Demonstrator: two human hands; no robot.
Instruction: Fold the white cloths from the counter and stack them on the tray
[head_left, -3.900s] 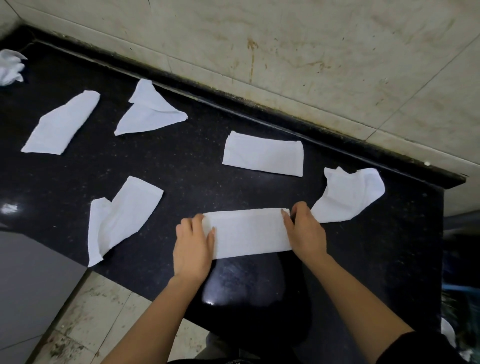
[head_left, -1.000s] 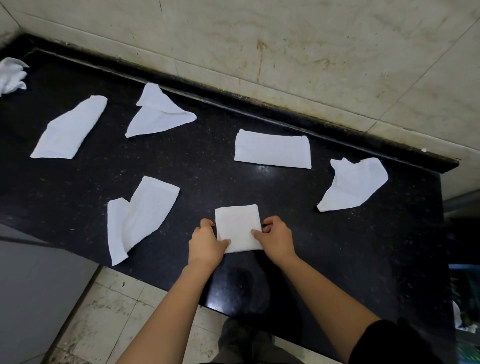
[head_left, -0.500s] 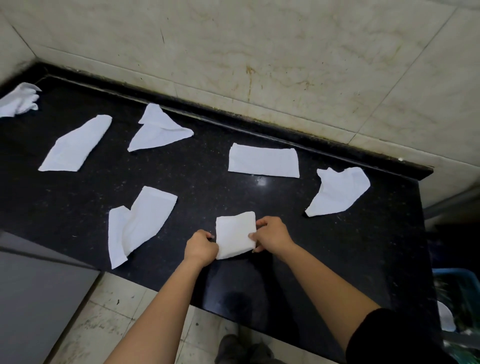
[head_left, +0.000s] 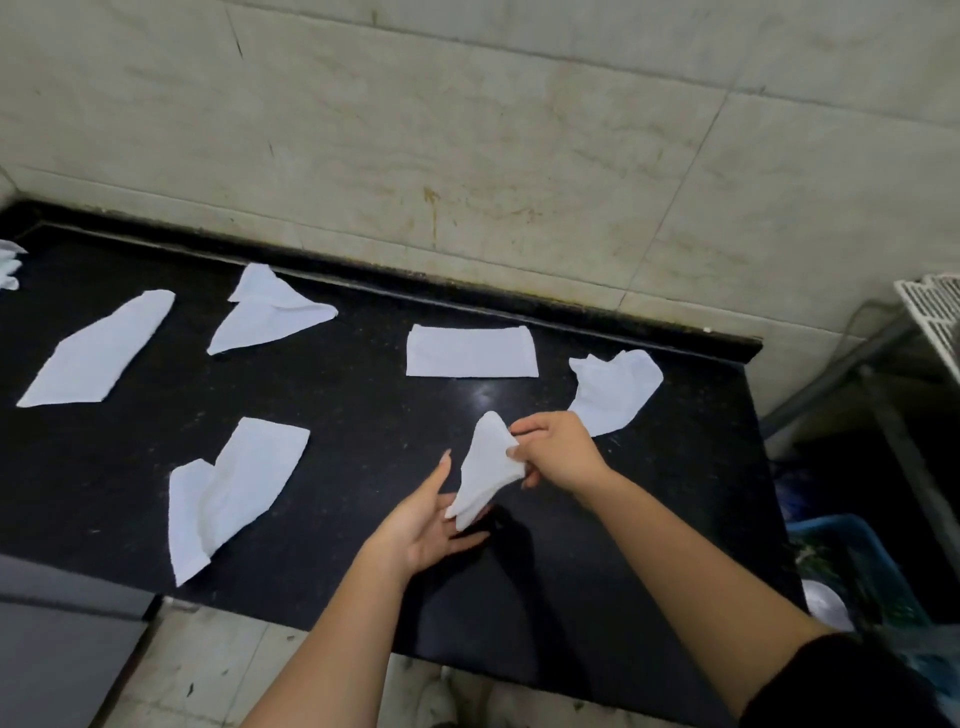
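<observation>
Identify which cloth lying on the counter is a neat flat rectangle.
The cloth by the back edge, beyond the right hand; the rest lie skewed, bunched or crumpled.

black counter (head_left: 363, 410), six white cloths (head_left: 471, 351) loose across its top

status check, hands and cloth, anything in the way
Right hand pinching folded cloth, lifted off counter. Left hand open beneath it. Crumpled cloth lies just beyond; nothing blocking.
</observation>
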